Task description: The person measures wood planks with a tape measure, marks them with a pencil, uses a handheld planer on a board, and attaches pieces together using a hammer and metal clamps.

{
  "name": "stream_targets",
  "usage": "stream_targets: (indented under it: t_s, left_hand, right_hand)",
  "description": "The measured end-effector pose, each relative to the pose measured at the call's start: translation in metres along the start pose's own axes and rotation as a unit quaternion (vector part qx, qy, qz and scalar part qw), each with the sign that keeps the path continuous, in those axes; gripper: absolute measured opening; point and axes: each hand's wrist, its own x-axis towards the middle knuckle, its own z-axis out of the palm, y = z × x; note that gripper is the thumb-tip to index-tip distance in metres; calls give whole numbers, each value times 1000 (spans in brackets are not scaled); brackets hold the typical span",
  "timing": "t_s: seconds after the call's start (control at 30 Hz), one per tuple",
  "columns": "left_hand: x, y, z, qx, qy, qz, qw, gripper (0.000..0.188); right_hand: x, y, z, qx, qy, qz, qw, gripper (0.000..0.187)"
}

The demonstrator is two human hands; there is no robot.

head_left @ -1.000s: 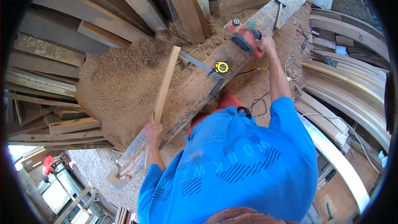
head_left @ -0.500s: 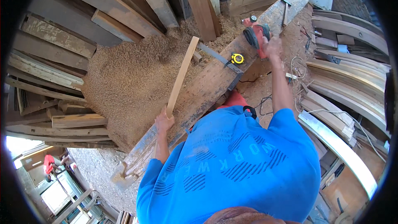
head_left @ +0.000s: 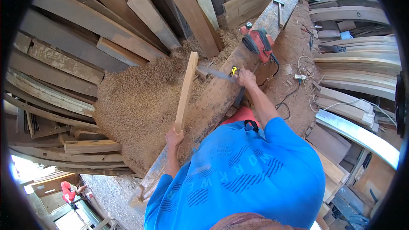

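a: start at the left. what's there?

b: a heap of shavings [head_left: 136, 98], then the left hand [head_left: 174, 137], its fingers wrapped round the near end of the stick [head_left: 186, 93].

a: where does the stick run?

b: away from the body, its far end over the shavings as seen from above. i can't tell how high it's held.

a: and next along?

b: the surface [head_left: 208, 104], a long plank, and the square [head_left: 215, 73], its blurred blade pointing at the stick's far end. whether they touch, i can't tell. the tape [head_left: 234, 71] is by the blade's inner end, just beside the right hand [head_left: 246, 78].

a: are those fingers holding anything?

b: they're bent over the square's corner, by the tape. i can't tell if they grip the square, the tape or both.

a: so which step is it?

b: i'd judge handling the square with the stick at the ready. the planer [head_left: 259, 44] lies farther right on the surface, no hand on it.

a: what does the next move call for?

b: to my mind, a sure grip on the square without knocking the tape off, and a steady left hand on the stick.
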Motion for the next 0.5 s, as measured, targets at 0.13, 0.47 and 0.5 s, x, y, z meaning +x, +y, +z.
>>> stream_targets:
  t_s: [0.13,0.47,0.5]
  left_hand:
    - [2,-2,-17,-66,57,42,995,62]
    - [-19,-57,-29,-408,-83,-39,908,47]
    - [-25,-57,-34,-425,-69,-24,902,45]
  right_hand:
    - [-30,-7,23,37,1,5,999,75]
    - [-123,-69,74,13,-145,-61,987,75]
    - [-120,-71,81,11,-148,-64,987,75]
